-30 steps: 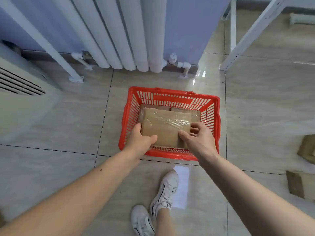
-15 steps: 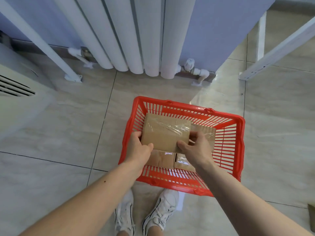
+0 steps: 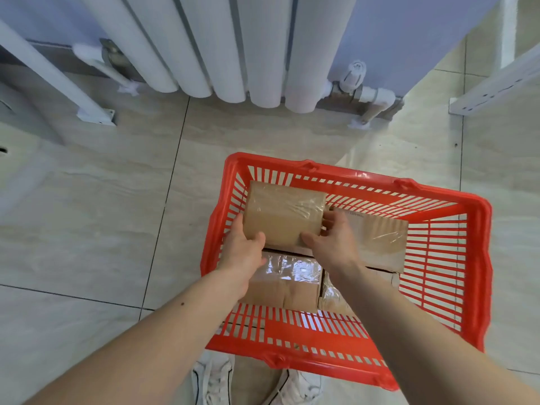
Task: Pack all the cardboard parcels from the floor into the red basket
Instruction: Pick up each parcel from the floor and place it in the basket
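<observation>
Over the far-left corner of the red basket (image 3: 479, 258), both hands hold one cardboard parcel (image 3: 285, 214) level. The left hand (image 3: 244, 252) and right hand (image 3: 333, 242) each pinch a near corner, thumb on top, probably to seat it flat on the taped parcels (image 3: 287, 283) below. Glossy film wraps its matte board; the basket's walls are slotted plastic.

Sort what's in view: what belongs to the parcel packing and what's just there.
Job:
- red basket
- held parcel, gripped by left hand and right hand
- parcels already in the basket

Just there:
- white radiator
- radiator valve
- white shoes
</observation>
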`<action>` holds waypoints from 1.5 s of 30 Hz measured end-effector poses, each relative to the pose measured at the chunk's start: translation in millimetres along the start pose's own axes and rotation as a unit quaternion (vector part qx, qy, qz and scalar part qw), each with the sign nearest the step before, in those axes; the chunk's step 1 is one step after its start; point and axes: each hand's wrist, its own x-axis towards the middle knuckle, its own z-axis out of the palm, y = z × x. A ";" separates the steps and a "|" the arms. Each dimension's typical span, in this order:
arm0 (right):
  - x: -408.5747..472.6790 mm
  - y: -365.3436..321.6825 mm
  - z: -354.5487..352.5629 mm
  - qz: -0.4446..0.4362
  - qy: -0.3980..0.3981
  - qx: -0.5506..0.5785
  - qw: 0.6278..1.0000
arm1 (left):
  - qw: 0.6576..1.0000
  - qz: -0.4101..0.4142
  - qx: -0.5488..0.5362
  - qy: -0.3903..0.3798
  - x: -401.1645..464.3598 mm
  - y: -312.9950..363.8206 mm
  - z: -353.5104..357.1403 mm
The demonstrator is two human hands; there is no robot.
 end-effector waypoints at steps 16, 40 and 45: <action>-75.1 -32.7 -56.6 0.068 -0.009 -0.013 0.998 | 0.998 -0.014 0.054 -0.037 -77.5 41.4 -11.8; -246.9 85.0 -345.6 0.114 0.201 0.274 0.934 | 0.945 0.112 0.263 -0.156 -299.6 73.8 223.1; -275.9 156.1 -437.9 0.127 0.232 0.300 0.917 | 0.925 0.131 0.294 -0.203 -360.0 32.8 318.7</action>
